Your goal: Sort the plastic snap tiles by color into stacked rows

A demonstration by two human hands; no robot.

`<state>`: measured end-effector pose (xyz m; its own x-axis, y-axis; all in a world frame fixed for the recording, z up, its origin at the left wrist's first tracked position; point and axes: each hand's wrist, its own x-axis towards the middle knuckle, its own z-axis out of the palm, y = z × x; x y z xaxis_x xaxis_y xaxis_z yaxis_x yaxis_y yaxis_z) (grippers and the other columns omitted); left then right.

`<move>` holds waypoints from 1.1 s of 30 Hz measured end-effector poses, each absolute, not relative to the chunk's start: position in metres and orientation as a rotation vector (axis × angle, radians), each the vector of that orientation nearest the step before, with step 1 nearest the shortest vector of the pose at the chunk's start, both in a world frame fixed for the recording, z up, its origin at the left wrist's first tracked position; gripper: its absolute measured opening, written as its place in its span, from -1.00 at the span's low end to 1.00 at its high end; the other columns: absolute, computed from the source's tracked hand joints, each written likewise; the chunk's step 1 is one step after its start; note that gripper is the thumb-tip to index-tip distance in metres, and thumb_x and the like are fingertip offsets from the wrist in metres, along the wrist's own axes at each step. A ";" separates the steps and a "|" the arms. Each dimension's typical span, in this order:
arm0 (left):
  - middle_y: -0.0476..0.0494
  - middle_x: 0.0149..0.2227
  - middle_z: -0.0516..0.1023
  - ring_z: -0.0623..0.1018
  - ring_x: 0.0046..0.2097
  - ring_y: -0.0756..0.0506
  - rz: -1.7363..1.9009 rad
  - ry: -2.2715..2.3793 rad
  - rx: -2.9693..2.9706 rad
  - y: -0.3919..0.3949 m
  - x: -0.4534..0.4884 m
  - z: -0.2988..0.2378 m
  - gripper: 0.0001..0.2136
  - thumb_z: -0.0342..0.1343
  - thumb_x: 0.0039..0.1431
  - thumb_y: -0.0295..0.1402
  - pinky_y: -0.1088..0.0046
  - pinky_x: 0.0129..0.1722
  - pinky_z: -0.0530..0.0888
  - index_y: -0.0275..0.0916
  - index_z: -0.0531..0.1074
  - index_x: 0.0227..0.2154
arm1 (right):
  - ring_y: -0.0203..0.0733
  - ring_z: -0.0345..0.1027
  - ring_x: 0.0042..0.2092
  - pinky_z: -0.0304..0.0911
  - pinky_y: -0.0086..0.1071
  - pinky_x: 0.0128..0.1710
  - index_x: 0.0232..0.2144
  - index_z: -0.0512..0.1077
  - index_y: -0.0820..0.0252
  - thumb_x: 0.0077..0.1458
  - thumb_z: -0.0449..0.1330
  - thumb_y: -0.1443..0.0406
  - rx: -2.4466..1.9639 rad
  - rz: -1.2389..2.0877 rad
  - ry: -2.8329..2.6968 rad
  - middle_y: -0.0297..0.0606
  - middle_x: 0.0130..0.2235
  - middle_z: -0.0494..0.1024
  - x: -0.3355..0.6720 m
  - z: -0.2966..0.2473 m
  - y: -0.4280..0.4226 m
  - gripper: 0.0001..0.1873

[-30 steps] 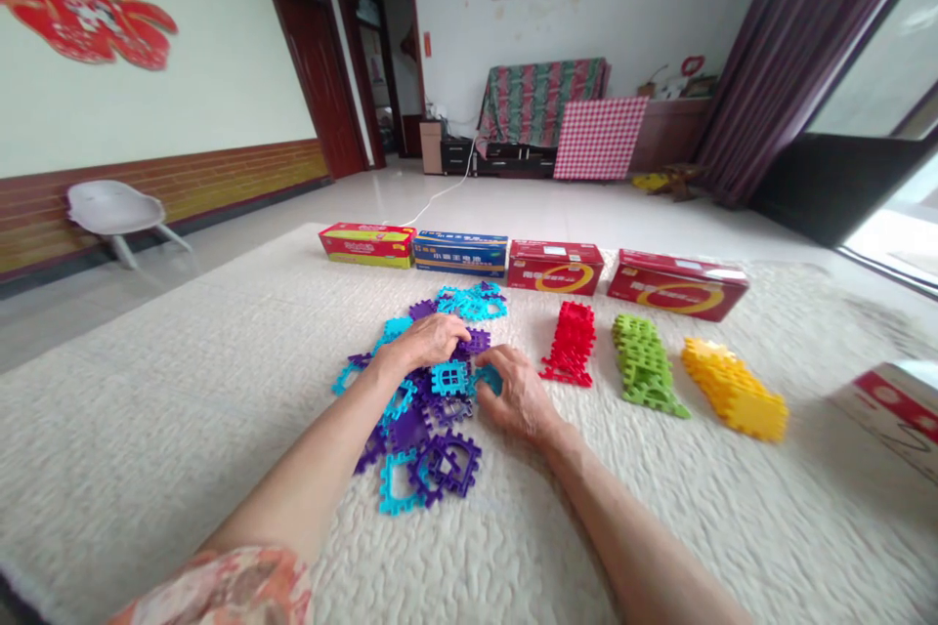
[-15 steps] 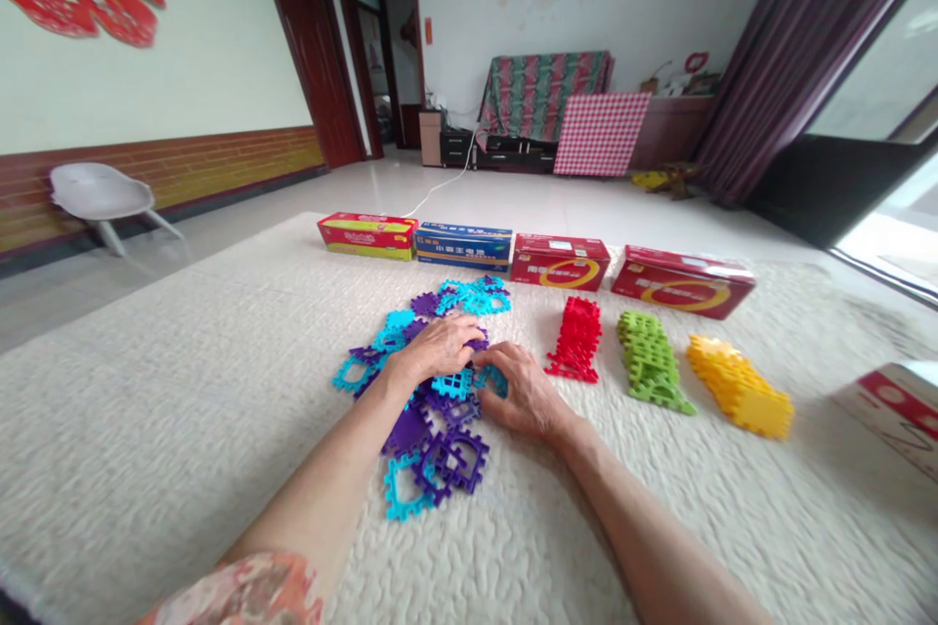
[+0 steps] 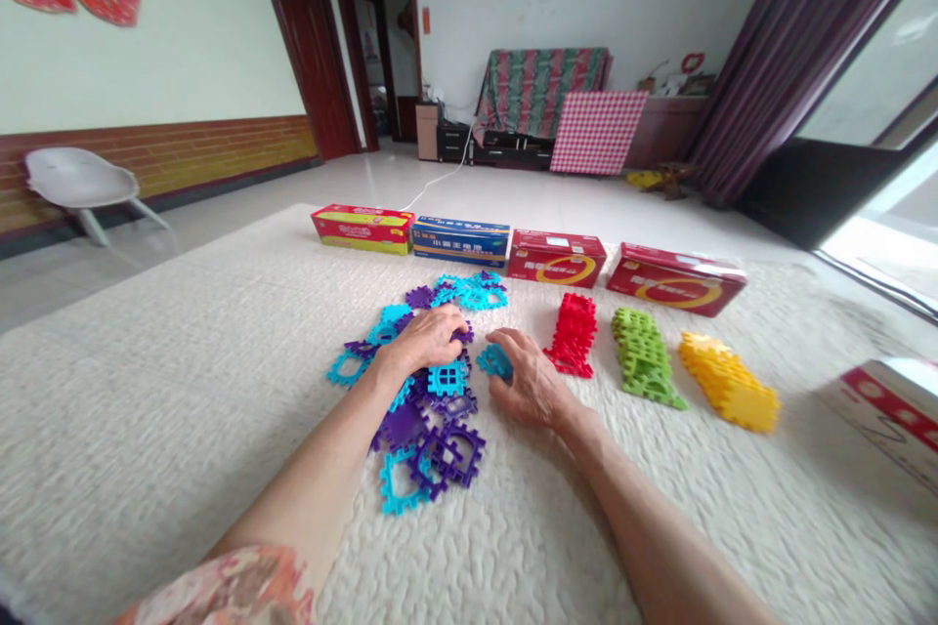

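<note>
My right hand (image 3: 529, 379) grips a light blue interlocking plastic tile (image 3: 493, 361) between thumb and fingers, just right of a mixed pile. On the pile's upper part rests my left hand (image 3: 434, 336), its fingers curled over a purple interlocking tile (image 3: 463, 332), partly hidden by them. Beneath and around that hand lie loose tiles, among them a blue window-shaped tile (image 3: 447, 378), a solid purple tile (image 3: 405, 422) and a blue frame tile (image 3: 402, 480) at the near end. More blue tiles (image 3: 476, 291) lie at the far end.
Rows of red tiles (image 3: 574, 337), green tiles (image 3: 645, 356) and yellow tiles (image 3: 729, 381) lie to the right. Behind them stand a red-and-yellow box (image 3: 362, 230), a blue box (image 3: 460, 242) and two red boxes (image 3: 555, 260). A white-and-red box (image 3: 890, 420) sits at the right on the quilted cover (image 3: 183, 391).
My right hand has moved slightly right, carrying the blue tile away from the pile. My left hand has shifted a little left and up, still at the pile's top; the view has shifted slightly.
</note>
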<state>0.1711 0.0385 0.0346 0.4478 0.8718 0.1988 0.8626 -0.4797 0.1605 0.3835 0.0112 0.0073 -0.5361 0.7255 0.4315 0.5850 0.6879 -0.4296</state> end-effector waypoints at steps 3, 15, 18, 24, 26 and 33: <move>-0.18 -0.06 0.53 0.51 -0.01 -0.15 0.399 1.581 2.647 0.038 0.172 0.035 -0.71 0.03 0.07 -0.46 0.33 0.05 0.45 -0.23 0.52 -0.16 | 0.02 0.29 0.04 0.23 -0.14 0.07 0.03 0.33 0.29 -0.12 0.11 0.42 -1.024 0.330 -2.317 0.02 0.03 0.42 0.385 0.008 0.013 -0.43; -0.19 -0.07 0.53 0.52 -0.03 -0.16 0.373 1.596 2.674 0.040 0.174 0.032 -0.70 0.01 0.07 -0.47 0.31 0.02 0.46 -0.22 0.53 -0.16 | -0.07 0.34 -0.07 0.27 -0.22 -0.03 -0.11 0.40 0.21 -0.06 0.19 0.37 -0.975 0.435 -2.257 -0.08 -0.08 0.46 0.385 0.014 0.013 -0.62; -0.21 -0.05 0.52 0.50 0.00 -0.17 0.396 1.595 2.676 0.041 0.174 0.028 -0.70 0.02 0.06 -0.47 0.30 0.06 0.43 -0.22 0.53 -0.16 | -0.09 0.35 -0.07 0.28 -0.24 -0.05 -0.11 0.40 0.20 -0.11 0.15 0.44 -0.945 0.470 -2.276 -0.10 -0.08 0.46 0.387 0.016 0.014 -0.58; -0.19 -0.06 0.52 0.50 -0.01 -0.17 0.448 1.563 2.692 0.044 0.172 0.023 -0.72 0.03 0.06 -0.48 0.30 0.05 0.43 -0.21 0.53 -0.19 | -0.12 0.37 -0.11 0.30 -0.27 -0.07 -0.12 0.40 0.20 -0.16 0.14 0.50 -0.954 0.446 -2.311 -0.13 -0.13 0.48 0.389 0.013 0.016 -0.54; -0.20 -0.05 0.52 0.50 0.00 -0.17 0.467 1.550 2.687 0.044 0.172 0.022 -0.73 0.03 0.06 -0.48 0.29 0.06 0.43 -0.21 0.53 -0.19 | -0.13 0.38 -0.12 0.32 -0.28 -0.10 -0.11 0.40 0.19 -0.11 0.16 0.47 -0.966 0.421 -2.312 -0.14 -0.13 0.48 0.389 0.014 0.013 -0.56; -0.23 -0.07 0.52 0.50 -0.02 -0.19 0.459 1.535 2.678 0.044 0.172 0.023 -0.73 0.01 0.09 -0.47 0.25 0.05 0.43 -0.25 0.53 -0.17 | -0.04 0.35 0.00 0.24 -0.16 0.02 -0.05 0.39 0.17 0.00 0.24 0.31 -1.115 0.069 -2.290 -0.09 -0.02 0.48 0.398 0.036 0.040 -0.59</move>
<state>0.1718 0.0442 0.0235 0.4730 0.8472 0.2421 0.8409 -0.5161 0.1629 0.3978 0.0397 0.0364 -0.4788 0.7344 0.4811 0.7039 0.6486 -0.2895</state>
